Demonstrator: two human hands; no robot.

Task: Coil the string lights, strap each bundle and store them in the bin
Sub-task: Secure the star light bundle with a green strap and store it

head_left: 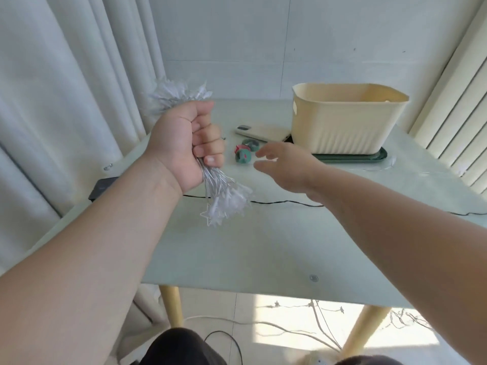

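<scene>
my left hand (pixel 181 143) is a fist round the coiled string lights (pixel 226 201), its fingers (pixel 210 159) clenched on the middle of the bundle so the loops cannot spring apart. star bulbs fan out above my thumb and hang in a tuft below my little finger. i hold the bundle up off the counter (pixel 263 246) so a strap can pass right round it.

my right hand (pixel 284 164) is empty, its fingers (pixel 263 153) loose and spread, reaching forward. the rolled straps (pixel 243 154) lie just off those fingertips, not yet touched. i judge the step in hand is fetching a strap to bind this bundle.

the bin (pixel 347 127) stands beyond my right fingers and off to their right, on a dark tray (pixel 379 156), its top open to take the bundle once tied. more loose lights (pixel 316 312) trail on the floor under the glass, so i guess another coil waits.
</scene>
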